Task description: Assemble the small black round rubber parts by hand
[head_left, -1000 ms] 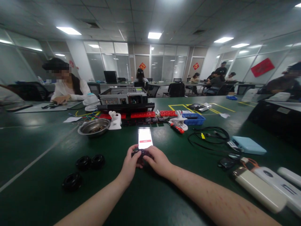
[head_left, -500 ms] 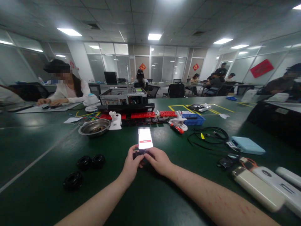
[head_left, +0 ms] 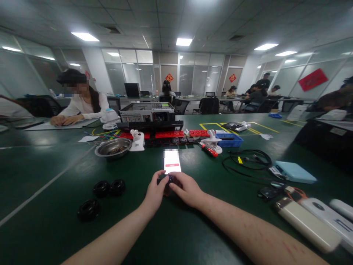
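Both hands hold a small black part point(head_left: 166, 179) between them, low over the green table point(head_left: 171, 232). My left hand point(head_left: 154, 189) pinches its left side with thumb and fingers. My right hand point(head_left: 186, 187) closes on the right side, thumb pressed against it. Most of the part is covered by fingers, so its kind cannot be made out. Just beyond the fingertips lies a phone point(head_left: 172, 162) with a bright white screen and a red bar. Left of my hands sit three black ring-shaped pieces like small tyres, one tyre-like ring point(head_left: 88, 209) nearer me.
A metal bowl point(head_left: 102, 149) with small pieces stands at left. Beyond are an open computer case point(head_left: 147, 114), red strips point(head_left: 165, 134), a white clamp point(head_left: 212, 141), a red-handled tool point(head_left: 211, 151) and a blue tray point(head_left: 234, 142). Cables point(head_left: 248, 156) and a cream power bank point(head_left: 306, 222) lie right. A person point(head_left: 82, 103) works at left.
The black part has turned or sunk between my fingers and shows less now. The whole view has shifted slightly; both hands stay together by the phone.
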The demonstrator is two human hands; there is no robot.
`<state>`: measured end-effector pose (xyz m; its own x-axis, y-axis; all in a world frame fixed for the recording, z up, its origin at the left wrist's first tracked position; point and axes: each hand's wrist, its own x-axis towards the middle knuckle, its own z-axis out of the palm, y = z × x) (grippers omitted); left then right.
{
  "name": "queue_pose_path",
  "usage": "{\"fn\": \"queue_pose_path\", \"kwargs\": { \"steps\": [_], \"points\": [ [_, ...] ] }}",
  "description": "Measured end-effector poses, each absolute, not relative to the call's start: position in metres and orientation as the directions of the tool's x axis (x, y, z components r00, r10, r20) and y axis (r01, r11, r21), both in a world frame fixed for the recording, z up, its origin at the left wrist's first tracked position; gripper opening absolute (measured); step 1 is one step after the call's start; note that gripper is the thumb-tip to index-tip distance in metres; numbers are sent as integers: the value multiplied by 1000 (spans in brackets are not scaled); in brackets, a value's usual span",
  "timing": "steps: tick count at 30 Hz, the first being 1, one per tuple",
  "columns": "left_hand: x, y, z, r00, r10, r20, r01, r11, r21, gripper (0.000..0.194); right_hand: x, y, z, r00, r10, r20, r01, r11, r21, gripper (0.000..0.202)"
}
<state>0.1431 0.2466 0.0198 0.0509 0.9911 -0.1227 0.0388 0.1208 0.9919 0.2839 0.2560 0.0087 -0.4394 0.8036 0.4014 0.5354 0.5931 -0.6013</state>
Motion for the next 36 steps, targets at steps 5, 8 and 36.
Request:
{"fn": "queue_pose_path", "kwargs": {
  "steps": [5,8,36],
  "points": [
    [141,244,18,39,994,-98,7,98,995,38,283,257,7,-406,853,328,600,520,-609,22],
    [139,245,17,57,994,-92,-56,95,994,37,283,259,6,-417,843,340,582,535,-612,21],
    [140,253,13,68,989,-133,1,133,991,34,284,261,5,-483,781,395,504,617,-605,47]
  ]
}}
